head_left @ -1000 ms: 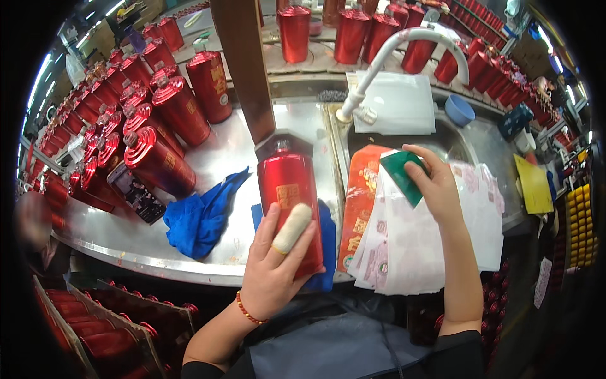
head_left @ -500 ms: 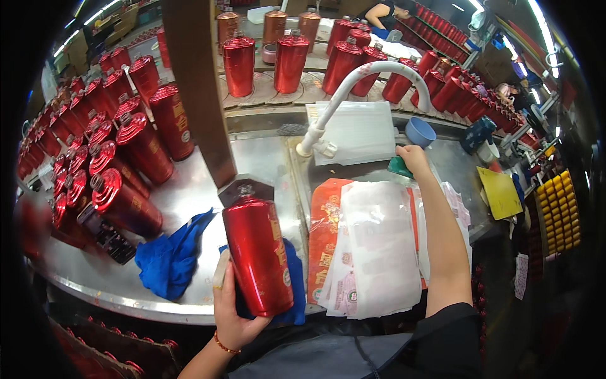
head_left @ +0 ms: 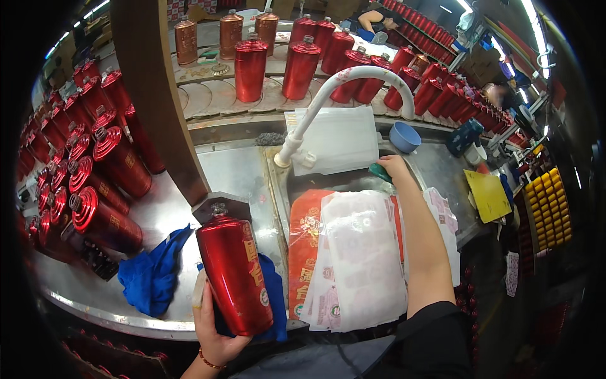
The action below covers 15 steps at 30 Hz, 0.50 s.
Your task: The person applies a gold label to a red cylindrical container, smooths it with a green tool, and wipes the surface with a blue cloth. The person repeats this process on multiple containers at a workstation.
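A glossy red bottle point(head_left: 228, 278) with a silver threaded neck and gold lettering down one side leans slightly in my left hand point(head_left: 218, 344), whose fingers and thumb close around its lower part. A pale edge of something shows beside those fingers. Over the sink, my right hand point(head_left: 396, 167) is closed on a small green flat piece point(head_left: 379, 172), partly hidden by the fingers. Below that arm lie white and pinkish printed transfer sheets point(head_left: 365, 265), overlapping an orange-red sheet point(head_left: 303, 243) with gold print. Behind the bottle is a blue cloth point(head_left: 276, 278).
Red bottles point(head_left: 107, 218) crowd the steel counter at left, near a crumpled blue cloth point(head_left: 154, 268). A brown post point(head_left: 151, 88) rises there. A white curved faucet point(head_left: 315, 104) stands before white sheets point(head_left: 334, 142); a blue bowl point(head_left: 404, 136) sits right. Bottles line the conveyor point(head_left: 211, 101).
The whole view has shifted, so things sit farther left and slightly lower. Bottles on the conveyor have moved along. My left hand still holds the bottle; my right still grips the green piece.
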Each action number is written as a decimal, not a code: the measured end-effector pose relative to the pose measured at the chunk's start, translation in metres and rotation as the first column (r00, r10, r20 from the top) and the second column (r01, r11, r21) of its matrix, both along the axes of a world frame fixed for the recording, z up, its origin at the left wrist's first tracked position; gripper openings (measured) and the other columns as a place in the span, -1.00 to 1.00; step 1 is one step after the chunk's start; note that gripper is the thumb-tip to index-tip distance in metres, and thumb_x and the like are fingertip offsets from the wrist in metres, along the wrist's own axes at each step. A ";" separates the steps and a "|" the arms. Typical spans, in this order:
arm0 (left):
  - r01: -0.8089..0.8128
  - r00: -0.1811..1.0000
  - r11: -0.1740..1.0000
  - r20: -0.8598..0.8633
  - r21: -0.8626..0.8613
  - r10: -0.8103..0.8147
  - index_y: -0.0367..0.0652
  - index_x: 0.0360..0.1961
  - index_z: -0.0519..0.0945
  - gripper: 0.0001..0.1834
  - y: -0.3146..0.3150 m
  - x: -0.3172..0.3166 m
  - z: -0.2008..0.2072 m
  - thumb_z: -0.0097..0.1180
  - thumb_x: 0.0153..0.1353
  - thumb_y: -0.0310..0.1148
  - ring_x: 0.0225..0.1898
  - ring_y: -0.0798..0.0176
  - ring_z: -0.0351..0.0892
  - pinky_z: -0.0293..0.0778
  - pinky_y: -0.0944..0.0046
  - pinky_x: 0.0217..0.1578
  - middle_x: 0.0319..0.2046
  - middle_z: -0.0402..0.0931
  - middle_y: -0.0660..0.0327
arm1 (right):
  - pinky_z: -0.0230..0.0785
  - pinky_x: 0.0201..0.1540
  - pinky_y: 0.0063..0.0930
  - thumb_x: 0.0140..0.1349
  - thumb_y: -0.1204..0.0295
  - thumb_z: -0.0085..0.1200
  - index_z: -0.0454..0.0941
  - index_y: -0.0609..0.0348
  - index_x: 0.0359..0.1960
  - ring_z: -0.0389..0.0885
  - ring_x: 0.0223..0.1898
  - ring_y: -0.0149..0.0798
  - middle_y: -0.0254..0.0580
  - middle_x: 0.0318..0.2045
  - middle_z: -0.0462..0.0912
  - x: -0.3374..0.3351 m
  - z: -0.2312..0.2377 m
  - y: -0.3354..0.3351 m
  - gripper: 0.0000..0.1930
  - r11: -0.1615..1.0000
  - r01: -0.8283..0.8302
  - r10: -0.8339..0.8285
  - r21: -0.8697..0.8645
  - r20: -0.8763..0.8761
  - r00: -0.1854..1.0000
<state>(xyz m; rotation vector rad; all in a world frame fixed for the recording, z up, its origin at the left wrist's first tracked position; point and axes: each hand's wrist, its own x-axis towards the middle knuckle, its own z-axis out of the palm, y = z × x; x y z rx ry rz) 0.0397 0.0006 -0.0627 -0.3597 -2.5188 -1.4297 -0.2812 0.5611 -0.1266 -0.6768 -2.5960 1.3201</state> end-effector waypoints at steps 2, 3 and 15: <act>-0.007 0.998 1.000 0.062 0.021 0.006 -0.47 0.49 0.14 0.21 -0.002 0.004 -0.003 0.59 -0.09 -0.19 0.39 -0.22 0.32 0.28 -0.01 0.36 0.38 0.26 -0.22 | 0.52 -0.19 -0.36 0.08 0.43 0.41 0.78 0.34 -0.21 0.71 -0.34 -0.25 -0.09 -0.34 0.79 -0.001 0.000 0.004 -0.73 1.000 -0.009 0.008 -0.019 -0.025 1.000; -0.007 0.999 1.000 0.046 0.017 0.006 -0.47 0.49 0.14 0.21 -0.001 0.003 -0.003 0.59 -0.09 -0.19 0.40 -0.22 0.32 0.27 -0.01 0.36 0.39 0.26 -0.22 | 0.52 -0.20 -0.36 0.08 0.43 0.40 0.79 0.33 -0.23 0.71 -0.35 -0.26 -0.10 -0.35 0.79 -0.002 0.001 0.003 -0.75 1.000 0.018 -0.017 0.022 -0.037 0.999; -0.002 0.999 1.000 -0.051 -0.006 0.002 -0.46 0.49 0.14 0.19 0.002 -0.002 0.007 0.57 -0.08 -0.22 0.40 -0.22 0.30 0.25 -0.02 0.38 0.41 0.23 -0.22 | 0.50 -0.49 -0.44 0.34 0.42 0.18 0.62 0.09 -0.13 0.68 -0.44 -0.36 -0.32 -0.38 0.69 0.000 0.076 -0.048 -0.88 0.835 0.048 -0.080 -0.549 -0.035 0.996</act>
